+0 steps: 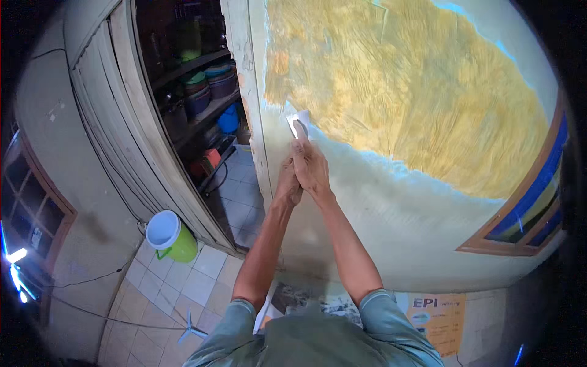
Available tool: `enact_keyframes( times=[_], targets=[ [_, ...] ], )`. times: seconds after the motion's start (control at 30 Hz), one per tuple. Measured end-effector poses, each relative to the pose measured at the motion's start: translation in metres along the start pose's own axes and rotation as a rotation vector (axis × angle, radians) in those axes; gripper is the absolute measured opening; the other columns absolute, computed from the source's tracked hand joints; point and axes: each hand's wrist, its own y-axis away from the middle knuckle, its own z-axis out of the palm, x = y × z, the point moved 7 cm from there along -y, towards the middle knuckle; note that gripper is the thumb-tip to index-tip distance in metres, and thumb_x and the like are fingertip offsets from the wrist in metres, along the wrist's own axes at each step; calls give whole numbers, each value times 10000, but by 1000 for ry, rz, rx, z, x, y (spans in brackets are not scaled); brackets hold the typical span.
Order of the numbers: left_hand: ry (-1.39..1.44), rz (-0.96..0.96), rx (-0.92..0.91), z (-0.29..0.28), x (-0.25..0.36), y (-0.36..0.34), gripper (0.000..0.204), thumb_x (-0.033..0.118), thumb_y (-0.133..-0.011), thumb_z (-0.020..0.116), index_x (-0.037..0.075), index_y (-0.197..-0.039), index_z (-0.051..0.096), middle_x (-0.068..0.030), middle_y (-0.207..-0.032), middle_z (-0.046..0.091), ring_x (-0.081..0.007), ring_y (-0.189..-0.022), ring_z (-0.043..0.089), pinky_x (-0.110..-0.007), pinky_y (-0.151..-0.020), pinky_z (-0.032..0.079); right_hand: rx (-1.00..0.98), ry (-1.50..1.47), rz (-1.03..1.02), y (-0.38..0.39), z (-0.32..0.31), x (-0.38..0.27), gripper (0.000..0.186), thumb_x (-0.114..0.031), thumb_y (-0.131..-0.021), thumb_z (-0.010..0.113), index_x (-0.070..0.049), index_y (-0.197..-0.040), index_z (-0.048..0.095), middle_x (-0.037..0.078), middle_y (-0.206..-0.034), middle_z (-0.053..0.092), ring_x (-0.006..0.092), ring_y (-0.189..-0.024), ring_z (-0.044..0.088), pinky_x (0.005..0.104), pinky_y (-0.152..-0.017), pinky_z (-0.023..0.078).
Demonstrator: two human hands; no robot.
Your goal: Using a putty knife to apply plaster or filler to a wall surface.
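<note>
Both of my arms reach straight out to the wall, and my hands come together around one tool. It is a scraper (pixel 298 125) with a pale, flat blade, its edge against the wall where the yellow-brown patch (pixel 403 92) meets bare plaster. My right hand (pixel 313 170) is closed on its handle. Pressed against that hand from the left, my left hand (pixel 288 182) is closed too, its fingers partly hidden. The patch is rough and streaked, with a ragged pale-blue border. Below it the plaster wall (pixel 367 226) is smooth and greyish.
Left of my hands, a worn white door frame (pixel 252 104) borders a doorway to shelves of stacked buckets (pixel 211 88). A green bucket (pixel 178 238) stands on the tiled floor (pixel 168 284). A wood-framed window (pixel 526 214) is at right. A light stand (pixel 191 330) and an orange poster (pixel 443 321) lie low.
</note>
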Motion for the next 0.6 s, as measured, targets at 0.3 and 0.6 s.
enact_keyframes(
  times=[0.3, 0.6],
  targets=[
    [-412, 56, 169, -57, 22, 8, 285, 381, -1042, 558, 99, -1038, 600, -33, -830, 624, -106, -647, 591, -260, -515, 462, 678, 554, -441, -5, -139, -66, 531, -222, -940, 657, -83, -1443, 554, 304, -1375, 479, 456, -1265, 471, 509, -1065, 400],
    [-460, 147, 169, -67, 70, 13, 337, 371, -1038, 603, 103, -840, 553, 36, -556, 433, -57, -409, 388, -235, -360, 286, 811, 1005, -683, -92, -167, -88, 527, -454, -971, 577, -263, -1461, 556, 183, -1565, 398, 465, -1459, 303, 657, -1147, 249]
  ],
)
